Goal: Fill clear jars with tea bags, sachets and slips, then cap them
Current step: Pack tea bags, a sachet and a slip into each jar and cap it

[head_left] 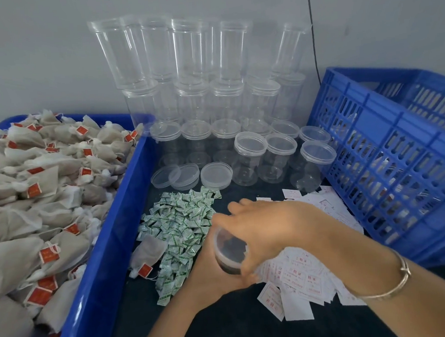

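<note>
Both hands are on one jar (229,256), towards the middle of the table's (238,323) near edge! The left hand (209,270) grips its body from below, while the right hand (269,225) curls over its rim, fingers wrapped round the top. Green sachets (180,228) lie just left of it, white slips (298,275) just right. Tea bags (35,192) fill the blue tray (112,253) along the left edge.

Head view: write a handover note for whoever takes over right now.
Left hand holds a clear plastic jar from below; right hand grips its top, seemingly capping it. Contents look dark, unclear.
Beige tea bags fill the blue tub; green-printed sachets and red-printed white slips lie on the dark table.
To do: fill and cap the empty clear jars behind; loose clear lids lie beside them.
</note>
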Motion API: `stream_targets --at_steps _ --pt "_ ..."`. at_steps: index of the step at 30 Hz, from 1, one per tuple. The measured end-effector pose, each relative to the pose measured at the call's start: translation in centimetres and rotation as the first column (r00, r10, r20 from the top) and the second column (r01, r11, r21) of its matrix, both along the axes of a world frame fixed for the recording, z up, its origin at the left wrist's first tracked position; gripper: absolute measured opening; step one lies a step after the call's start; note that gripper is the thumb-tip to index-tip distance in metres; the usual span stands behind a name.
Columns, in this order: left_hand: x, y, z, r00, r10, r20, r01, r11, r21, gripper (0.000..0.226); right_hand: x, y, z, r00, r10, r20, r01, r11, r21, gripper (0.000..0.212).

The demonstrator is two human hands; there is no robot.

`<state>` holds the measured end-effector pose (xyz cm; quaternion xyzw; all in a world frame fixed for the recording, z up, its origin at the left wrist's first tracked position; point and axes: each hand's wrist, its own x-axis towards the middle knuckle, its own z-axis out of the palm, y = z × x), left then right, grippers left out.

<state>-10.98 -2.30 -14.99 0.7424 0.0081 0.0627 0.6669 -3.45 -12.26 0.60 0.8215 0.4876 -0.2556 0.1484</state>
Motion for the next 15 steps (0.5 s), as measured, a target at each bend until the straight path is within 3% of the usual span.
stream_targets --at_steps 6,8,10,11,13,15 --pt "-1.0 0.4 -0.5 0.996 0.053 -0.077 -0.05 0.998 0.04 0.08 0.8 -1.2 -0.3 0.98 0.19 -0.054 -0.185 0.98 0.076 0.09" --pt "0.5 -0.7 -0.1 0.99 0.06 -0.128 -0.049 0.995 0.087 0.089 0.8 -1.5 0.2 0.974 0.123 -0.189 -0.128 0.992 -0.018 0.106" --pt "0.1 -1.5 1.7 0.969 -0.085 -0.232 0.134 0.969 0.206 0.099 0.8 -1.6 1.2 0.952 -0.005 -0.305 -0.01 0.999 -0.047 0.118" --pt "0.0 -1.6 1.8 0.946 -0.093 -0.31 0.177 0.951 0.255 0.102 0.7 -1.4 1.7 0.955 -0.069 -0.289 0.067 0.998 -0.019 0.115" --pt "0.7 -0.9 0.5 0.982 -0.093 -0.163 0.116 0.984 0.135 0.096 0.1 -0.6 1.9 0.977 -0.19 -0.094 0.195 0.98 0.043 0.102" --pt "-0.4 0.1 0.3 0.99 -0.013 -0.143 0.022 0.998 0.06 0.087 -1.0 0.4 1.0 0.966 -0.226 0.127 0.224 0.974 0.036 0.09"
